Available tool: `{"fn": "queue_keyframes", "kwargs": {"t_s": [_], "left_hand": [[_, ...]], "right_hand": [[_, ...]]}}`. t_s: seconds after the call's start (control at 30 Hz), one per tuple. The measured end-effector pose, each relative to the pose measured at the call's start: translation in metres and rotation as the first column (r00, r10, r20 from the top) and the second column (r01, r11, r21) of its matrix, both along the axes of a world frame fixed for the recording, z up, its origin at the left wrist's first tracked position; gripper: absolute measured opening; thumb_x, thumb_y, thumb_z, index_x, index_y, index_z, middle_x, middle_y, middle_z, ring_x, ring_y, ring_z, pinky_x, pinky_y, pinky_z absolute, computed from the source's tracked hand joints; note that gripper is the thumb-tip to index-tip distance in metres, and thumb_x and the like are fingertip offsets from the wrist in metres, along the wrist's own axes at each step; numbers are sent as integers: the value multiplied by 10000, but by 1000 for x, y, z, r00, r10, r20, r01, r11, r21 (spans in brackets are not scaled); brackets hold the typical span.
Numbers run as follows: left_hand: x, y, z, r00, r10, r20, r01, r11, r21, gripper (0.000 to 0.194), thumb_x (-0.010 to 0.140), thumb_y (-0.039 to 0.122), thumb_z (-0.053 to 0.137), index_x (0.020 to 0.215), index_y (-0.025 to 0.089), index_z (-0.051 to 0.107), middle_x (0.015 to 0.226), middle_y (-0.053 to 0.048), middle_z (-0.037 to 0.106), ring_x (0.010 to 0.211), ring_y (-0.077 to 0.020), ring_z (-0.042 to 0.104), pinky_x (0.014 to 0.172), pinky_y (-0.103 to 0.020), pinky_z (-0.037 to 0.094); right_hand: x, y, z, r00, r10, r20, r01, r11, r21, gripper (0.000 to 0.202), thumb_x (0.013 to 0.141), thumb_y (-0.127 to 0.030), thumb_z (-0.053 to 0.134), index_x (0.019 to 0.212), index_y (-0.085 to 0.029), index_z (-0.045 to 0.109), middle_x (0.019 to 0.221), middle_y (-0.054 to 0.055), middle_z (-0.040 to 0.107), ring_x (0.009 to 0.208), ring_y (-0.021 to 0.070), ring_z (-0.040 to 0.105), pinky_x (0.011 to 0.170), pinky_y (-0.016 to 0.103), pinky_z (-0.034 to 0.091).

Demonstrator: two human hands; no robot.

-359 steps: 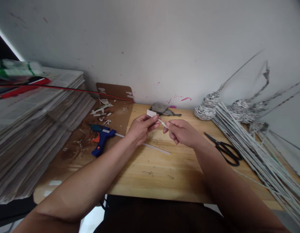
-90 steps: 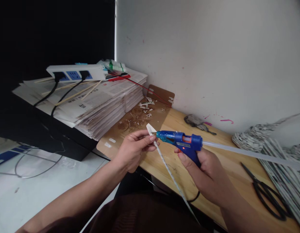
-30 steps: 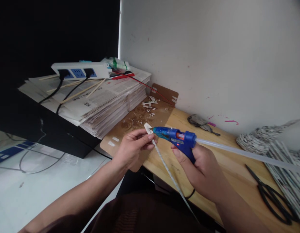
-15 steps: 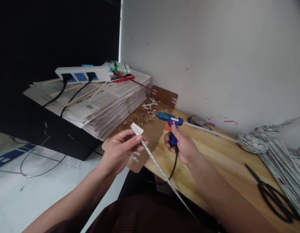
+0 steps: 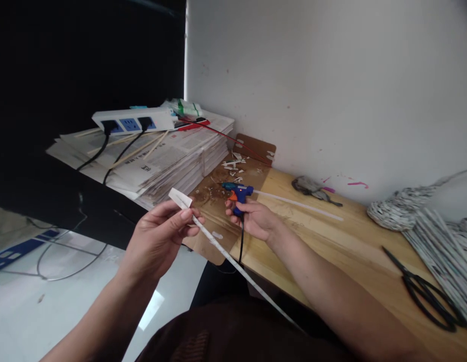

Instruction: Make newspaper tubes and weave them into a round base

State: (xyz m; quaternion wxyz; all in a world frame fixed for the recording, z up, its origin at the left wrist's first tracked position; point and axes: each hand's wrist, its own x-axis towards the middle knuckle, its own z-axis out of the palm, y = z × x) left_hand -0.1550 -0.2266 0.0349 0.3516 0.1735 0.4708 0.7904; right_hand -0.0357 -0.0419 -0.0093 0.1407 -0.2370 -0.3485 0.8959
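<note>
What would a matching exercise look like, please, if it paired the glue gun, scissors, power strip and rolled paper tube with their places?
Things:
1. glue gun
2. scissors
3. power strip
4. rolled paper tube

Places:
A. on top of the newspaper stack
B. pinched in the left hand
C. held in the right hand
D. lying on the wooden tabletop

Right pairs: 1-C, 2-D, 3-A, 4-B

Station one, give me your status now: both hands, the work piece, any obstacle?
Left hand gripping rolled paper strip, flared end up. Right hand on blue glue gun, over cardboard. Paper scraps beyond its nozzle.
</note>
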Motion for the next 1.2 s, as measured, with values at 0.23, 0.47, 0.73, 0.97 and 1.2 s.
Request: {"fn": "queue_keyframes", "kwargs": {"t_s": [0.23,0.47,0.73,0.97,1.2], "left_hand": [[5,2,-5,998,-57,30,56,998,17,233,618,197,893,814,175,769,743,-32,750,674,-149,722,538,-154,584],[22,15,-8,982,-177,61,177,984,3,169,683,186,857,823,175,764,772,-27,749,687,-125,710,602,-178,596],[40,50,-10,962,-258,90,256,966,29,197,696,201,850,848,149,737,800,-47,749,738,-136,721,629,-174,588],[76,85,-12,894,-432,122,431,902,34,181,707,208,841,844,146,740,791,-36,737,682,-102,691,645,-181,593],[98,101,-16,831,-530,168,537,843,4,181,668,164,862,816,139,760,783,-16,729,687,-85,685,642,-152,585]], "right_hand": [[-18,-9,-7,989,-117,-86,114,993,-37,227,883,38,483,956,-163,562,934,42,705,864,148,728,834,286,599],[-32,-1,-11,952,24,304,-108,959,263,258,1001,-383,491,857,-179,555,609,4,660,512,137,669,471,229,558],[51,-20,33,951,94,296,-241,826,510,639,887,-746,394,901,-161,649,725,59,681,551,142,665,498,240,530],[120,-52,48,895,-400,199,37,510,860,219,866,-394,677,915,-202,585,842,14,665,644,109,616,584,241,512],[156,-45,45,890,-382,248,15,570,822,185,929,-396,572,902,-214,558,720,-29,606,526,92,568,494,231,461]]}}
